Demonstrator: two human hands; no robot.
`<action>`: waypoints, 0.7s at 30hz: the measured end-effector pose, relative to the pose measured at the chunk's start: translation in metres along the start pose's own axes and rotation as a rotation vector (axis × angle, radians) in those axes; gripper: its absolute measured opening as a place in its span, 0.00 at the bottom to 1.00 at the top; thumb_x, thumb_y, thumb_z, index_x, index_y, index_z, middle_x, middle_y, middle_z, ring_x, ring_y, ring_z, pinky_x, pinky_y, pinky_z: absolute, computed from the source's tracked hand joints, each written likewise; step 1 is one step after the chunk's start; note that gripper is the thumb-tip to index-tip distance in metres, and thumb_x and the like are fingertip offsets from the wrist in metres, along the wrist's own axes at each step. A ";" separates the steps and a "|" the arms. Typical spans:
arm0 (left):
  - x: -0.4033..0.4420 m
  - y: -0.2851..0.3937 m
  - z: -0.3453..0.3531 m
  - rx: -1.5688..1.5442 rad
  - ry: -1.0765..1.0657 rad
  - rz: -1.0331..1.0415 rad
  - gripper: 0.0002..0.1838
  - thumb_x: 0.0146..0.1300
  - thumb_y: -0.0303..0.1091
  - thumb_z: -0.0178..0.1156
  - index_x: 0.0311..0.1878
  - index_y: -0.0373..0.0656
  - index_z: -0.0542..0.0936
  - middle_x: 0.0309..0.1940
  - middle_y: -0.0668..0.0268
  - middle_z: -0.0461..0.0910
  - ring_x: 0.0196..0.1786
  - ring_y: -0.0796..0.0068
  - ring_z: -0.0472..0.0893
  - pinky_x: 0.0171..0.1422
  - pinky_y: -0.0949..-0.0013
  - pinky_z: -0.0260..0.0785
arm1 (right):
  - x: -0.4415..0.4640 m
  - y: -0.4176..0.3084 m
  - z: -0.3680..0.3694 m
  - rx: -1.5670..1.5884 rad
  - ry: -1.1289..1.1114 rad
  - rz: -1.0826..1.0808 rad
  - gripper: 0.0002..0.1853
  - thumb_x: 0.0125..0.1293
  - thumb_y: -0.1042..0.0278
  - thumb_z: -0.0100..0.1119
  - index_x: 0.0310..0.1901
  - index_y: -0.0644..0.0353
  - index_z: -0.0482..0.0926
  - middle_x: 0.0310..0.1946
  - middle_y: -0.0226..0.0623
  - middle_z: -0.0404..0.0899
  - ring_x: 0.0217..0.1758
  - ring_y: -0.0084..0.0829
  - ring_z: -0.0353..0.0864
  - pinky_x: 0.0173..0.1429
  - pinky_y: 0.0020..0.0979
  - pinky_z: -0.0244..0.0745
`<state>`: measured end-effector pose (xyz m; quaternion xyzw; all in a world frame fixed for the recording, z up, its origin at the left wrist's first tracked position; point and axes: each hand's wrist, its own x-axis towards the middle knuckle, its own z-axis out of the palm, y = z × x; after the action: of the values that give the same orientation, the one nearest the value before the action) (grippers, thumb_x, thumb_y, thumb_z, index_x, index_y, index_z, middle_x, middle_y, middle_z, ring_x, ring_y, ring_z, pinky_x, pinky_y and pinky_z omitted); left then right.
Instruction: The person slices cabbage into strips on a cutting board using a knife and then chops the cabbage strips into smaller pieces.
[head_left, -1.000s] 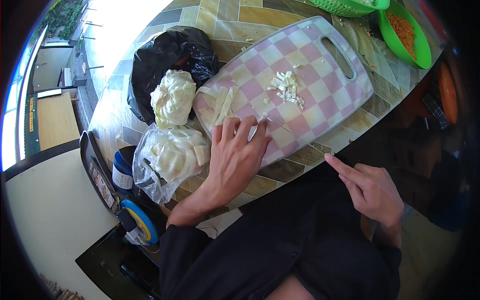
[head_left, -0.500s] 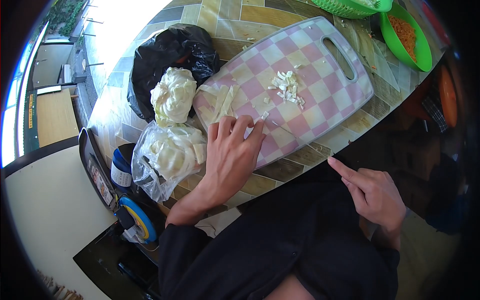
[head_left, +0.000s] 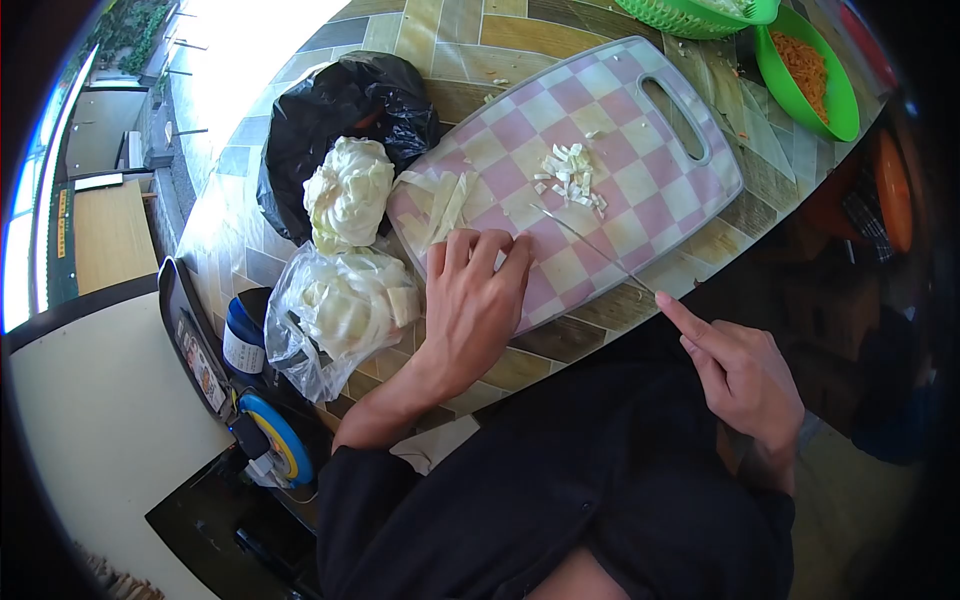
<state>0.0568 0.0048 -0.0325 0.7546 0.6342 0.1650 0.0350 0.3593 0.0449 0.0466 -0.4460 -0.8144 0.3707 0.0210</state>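
My right hand (head_left: 745,370) grips a knife (head_left: 590,247), its index finger stretched along the top and its thin blade reaching over the pink-and-white checkered cutting board (head_left: 680,215). At the board's near left edge, my left hand (head_left: 475,300) has its fingers bent down over a pale cabbage piece (head_left: 500,260), mostly hidden beneath them. Just beyond those fingers lie cabbage strips (head_left: 450,205). Small chopped cabbage bits (head_left: 570,175) form a loose pile near the board's middle, past the knife tip.
Left of the board sit a cabbage (head_left: 350,190) against a black plastic bag (head_left: 320,110) and another cabbage in a clear bag (head_left: 340,305). At the upper right are a green bowl of shredded orange food (head_left: 805,75) and a green basket (head_left: 690,18). The table edge runs close to my body.
The knife has shifted up and left, away from my left fingers toward the chopped pile. A small white piece at my left fingertips now lies nearer that pile. My left hand has barely moved.
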 end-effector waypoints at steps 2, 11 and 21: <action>0.002 -0.002 0.005 -0.018 0.042 -0.004 0.15 0.65 0.29 0.73 0.55 0.45 0.90 0.45 0.70 0.84 0.51 0.63 0.78 0.55 0.58 0.68 | 0.000 0.000 0.000 -0.010 -0.010 0.009 0.34 0.74 0.73 0.62 0.79 0.34 0.74 0.20 0.42 0.74 0.23 0.44 0.78 0.33 0.47 0.75; 0.006 -0.002 0.011 -0.056 0.145 -0.010 0.10 0.64 0.31 0.75 0.49 0.46 0.91 0.45 0.70 0.85 0.49 0.64 0.80 0.54 0.59 0.67 | -0.004 0.000 0.003 0.016 0.047 -0.003 0.34 0.74 0.73 0.62 0.79 0.34 0.74 0.20 0.41 0.75 0.24 0.44 0.80 0.33 0.46 0.76; 0.007 -0.004 0.004 0.002 0.104 -0.028 0.07 0.64 0.35 0.76 0.43 0.47 0.89 0.43 0.70 0.84 0.48 0.63 0.80 0.53 0.57 0.66 | 0.008 -0.004 0.007 -0.090 0.039 0.023 0.31 0.78 0.68 0.61 0.80 0.31 0.73 0.20 0.41 0.73 0.23 0.46 0.77 0.32 0.48 0.74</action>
<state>0.0551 0.0126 -0.0355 0.7359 0.6459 0.2029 0.0033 0.3492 0.0457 0.0416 -0.4629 -0.8245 0.3251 0.0127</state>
